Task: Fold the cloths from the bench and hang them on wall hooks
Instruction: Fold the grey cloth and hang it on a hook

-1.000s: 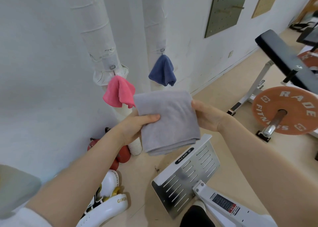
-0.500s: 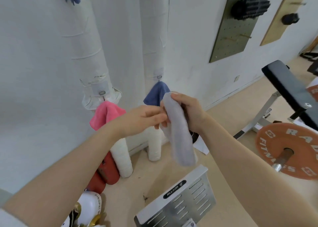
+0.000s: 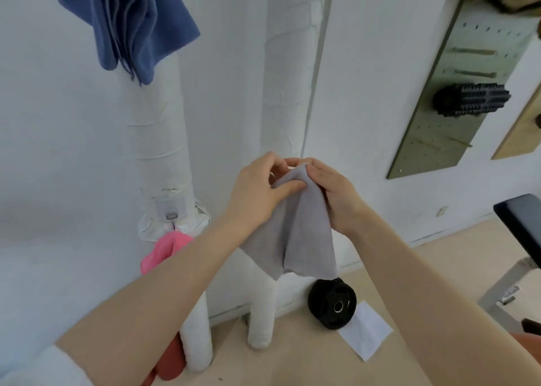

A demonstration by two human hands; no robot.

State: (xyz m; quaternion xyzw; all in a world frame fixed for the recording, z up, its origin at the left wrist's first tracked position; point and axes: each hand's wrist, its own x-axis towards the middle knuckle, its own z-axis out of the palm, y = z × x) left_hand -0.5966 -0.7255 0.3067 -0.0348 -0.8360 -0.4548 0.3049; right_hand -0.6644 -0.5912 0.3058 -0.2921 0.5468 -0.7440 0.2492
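Fingers [image 3: 288,187] of the left hand [image 3: 257,192] and those of the right hand [image 3: 330,192] are curled round the top of the grey cloth [image 3: 295,239], pinching its bunched upper corner between them, held up against the right-hand wrapped white pipe [image 3: 289,86]. The cloth hangs down from that pinch in two loose folds, its lower edge dangling clear of the floor [image 3: 292,365]. To the left, a pink cloth [image 3: 167,249] hangs from a small hook [image 3: 171,215] on the other wrapped pipe [image 3: 158,139], partly behind the left forearm. Higher on that pipe a blue cloth [image 3: 128,25] hangs in pleats. Below the grey cloth, a black weight plate [image 3: 332,305] leans on the wall beside a white sheet [image 3: 364,331] on the floor. At right, a pegboard [image 3: 456,92] carries a black ridged roller [image 3: 471,100], and the black pad of the desk [image 3: 521,227] enters from the edge
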